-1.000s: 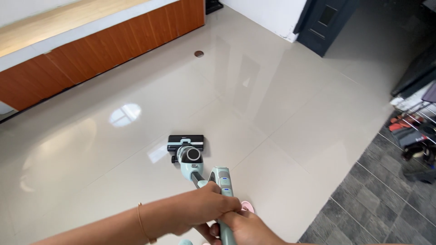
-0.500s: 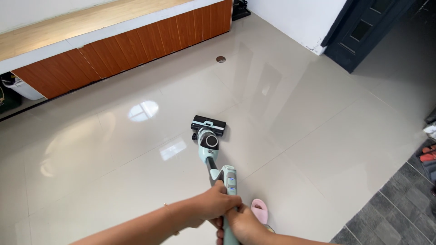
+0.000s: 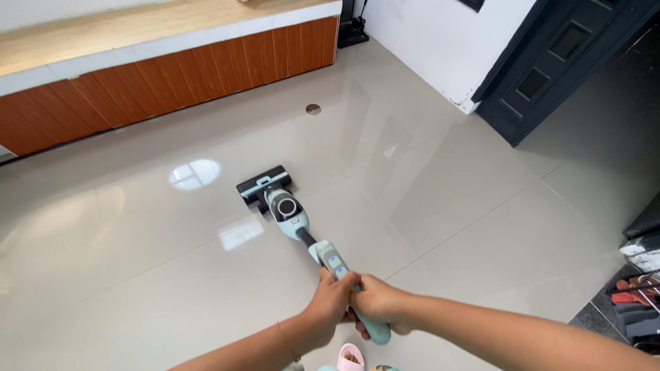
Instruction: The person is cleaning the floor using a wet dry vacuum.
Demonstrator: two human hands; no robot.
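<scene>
A pale green stick vacuum [image 3: 287, 209] leans across the glossy beige tile floor [image 3: 137, 240], its black floor head [image 3: 262, 185] pointing up and left. Both hands grip its handle near the bottom centre. My left hand [image 3: 332, 302] wraps the handle from the left, a thin bracelet on its wrist. My right hand [image 3: 379, 304] closes around the handle from the right, touching the left hand. The handle's end [image 3: 377, 332] sticks out below the hands.
A long low cabinet with orange-brown wood fronts [image 3: 172, 69] runs along the far wall. A round floor drain [image 3: 313, 109] lies beyond the vacuum. A dark door [image 3: 550, 62] stands at upper right. Pink slippers [image 3: 349, 358] show below my hands; shoes [image 3: 636, 288] sit at right.
The vacuum's floor head has swung leftwards and now points up-left. My hands have shifted slightly right and up on the handle, and the view has turned.
</scene>
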